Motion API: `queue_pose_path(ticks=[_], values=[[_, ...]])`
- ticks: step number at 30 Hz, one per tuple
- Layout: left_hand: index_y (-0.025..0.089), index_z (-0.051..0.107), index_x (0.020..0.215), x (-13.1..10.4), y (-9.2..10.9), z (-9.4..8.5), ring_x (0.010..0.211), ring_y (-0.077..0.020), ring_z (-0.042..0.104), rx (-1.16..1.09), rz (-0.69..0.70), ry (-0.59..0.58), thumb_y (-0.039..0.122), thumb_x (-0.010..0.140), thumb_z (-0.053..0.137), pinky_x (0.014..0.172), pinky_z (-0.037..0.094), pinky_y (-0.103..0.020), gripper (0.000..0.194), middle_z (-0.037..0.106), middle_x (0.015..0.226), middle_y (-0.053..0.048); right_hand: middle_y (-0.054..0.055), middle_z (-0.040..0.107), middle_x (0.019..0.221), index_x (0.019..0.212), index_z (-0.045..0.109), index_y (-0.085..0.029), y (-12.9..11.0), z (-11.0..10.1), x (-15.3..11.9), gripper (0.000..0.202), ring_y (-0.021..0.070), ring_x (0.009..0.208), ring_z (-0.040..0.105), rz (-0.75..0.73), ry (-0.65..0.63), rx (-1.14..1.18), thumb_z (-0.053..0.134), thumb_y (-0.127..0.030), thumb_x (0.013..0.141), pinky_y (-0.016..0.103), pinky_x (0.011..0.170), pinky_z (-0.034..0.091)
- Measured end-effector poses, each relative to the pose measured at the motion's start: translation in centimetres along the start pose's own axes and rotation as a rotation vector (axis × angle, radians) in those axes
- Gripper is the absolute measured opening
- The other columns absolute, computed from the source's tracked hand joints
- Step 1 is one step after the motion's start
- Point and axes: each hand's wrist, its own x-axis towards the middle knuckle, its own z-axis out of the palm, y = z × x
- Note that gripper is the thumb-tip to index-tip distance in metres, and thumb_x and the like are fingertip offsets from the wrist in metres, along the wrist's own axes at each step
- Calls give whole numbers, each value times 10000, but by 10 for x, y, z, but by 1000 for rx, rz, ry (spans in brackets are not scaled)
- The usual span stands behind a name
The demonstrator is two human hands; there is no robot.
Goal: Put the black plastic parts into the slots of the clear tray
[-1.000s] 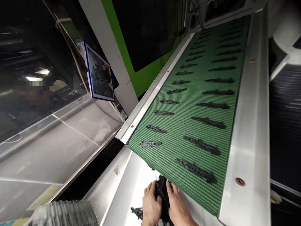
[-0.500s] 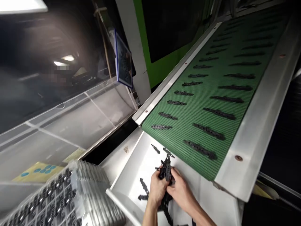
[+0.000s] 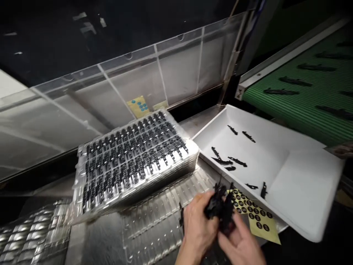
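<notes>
From my remote seat, I can read no text, brand or number. On a yellow sheet (image 3: 265, 235) just beside the white tray (image 3: 299, 189), round black stickers (image 3: 258, 225) carry pale marks too small for me to make out. By the clear panel (image 3: 182, 66), I pick out a yellow card (image 3: 137, 109) bearing plain blue dots (image 3: 143, 105).

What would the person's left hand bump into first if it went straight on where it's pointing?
Beyond the bunch of black parts in its grasp, the left hand would probably meet the white tray, at its near edge. Depth is unclear, so it might pass above.
</notes>
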Motion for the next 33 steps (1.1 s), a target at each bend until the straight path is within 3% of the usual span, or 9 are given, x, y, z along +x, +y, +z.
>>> queue_pose_path(ticks=[3, 5, 8, 11, 15, 17, 20, 26, 33], values=[[239, 628, 1256, -61, -77, -13, 1124, -220, 622, 99, -166, 11, 72, 587, 478, 996, 475, -324, 706, 680, 1214, -32, 155, 615, 1287, 1355, 512, -199, 66, 42, -33, 730, 302, 1124, 629, 38, -123, 29, 742, -462, 714, 337, 891, 573], [239, 577, 1322, -89, -122, -12, 1149, -245, 608, 211, -179, -18, 101, 652, 501, 979, 485, -356, 688, 639, 1292, -55, 147, 611, 1294, 1311, 561, -200, 95, 52, -37, 637, 290, 1127, 627, 17, -177, -9, 715, -456, 748, 321, 884, 573], [265, 525, 1375, -119, -171, -8, 1174, -298, 576, 445, -34, 49, 282, 762, 630, 995, 457, -423, 622, 614, 1328, -82, 119, 670, 1180, 1140, 677, -211, 108, 38, -19, 380, 266, 1051, 660, -166, -271, -230, 650, -417, 822, 287, 847, 585], [317, 499, 1382, -139, -198, -6, 1225, -349, 519, 688, 165, 199, 489, 707, 740, 1027, 394, -505, 737, 610, 1332, -81, 94, 667, 1147, 1034, 712, -226, 95, 9, 7, 218, 233, 1065, 644, -503, -388, -557, 572, -312, 891, 254, 885, 558], [285, 510, 1343, -153, -209, -4, 1226, -356, 483, 898, 394, 299, 271, 657, 755, 974, 391, -526, 728, 592, 1354, -64, 76, 659, 1098, 1034, 673, -217, 77, -18, 21, 308, 199, 979, 655, -735, -521, -828, 393, -174, 914, 283, 823, 562], [263, 528, 1317, -157, -209, -1, 1250, -344, 458, 933, 482, 343, 166, 637, 688, 986, 385, -517, 705, 564, 1385, -64, 80, 667, 1058, 1060, 662, -202, 77, -25, 20, 351, 213, 941, 656, -735, -502, -942, 341, -182, 920, 342, 819, 557], [259, 542, 1292, -166, -212, 3, 1278, -342, 435, 974, 559, 446, 197, 668, 657, 1009, 375, -534, 637, 536, 1414, -66, 93, 685, 1024, 1093, 670, -193, 84, -34, 18, 374, 254, 940, 653, -670, -408, -1088, 341, -232, 920, 415, 841, 536], [256, 618, 1125, -189, -231, -6, 1096, -292, 585, 968, 527, 748, 140, 817, 586, 866, 520, -478, 330, 654, 1212, -85, 108, 683, 1142, 1168, 663, -160, 82, -45, 12, 405, 282, 1053, 625, -613, -287, -1019, 433, -233, 843, 434, 942, 476], [227, 665, 918, -195, -209, 4, 839, -185, 645, 742, 499, 861, 183, 887, 560, 736, 536, -302, 117, 691, 893, -35, 70, 725, 991, 968, 703, -200, 72, -34, 1, 339, 246, 916, 665, -682, -252, -899, 426, -382, 898, 361, 807, 502]])
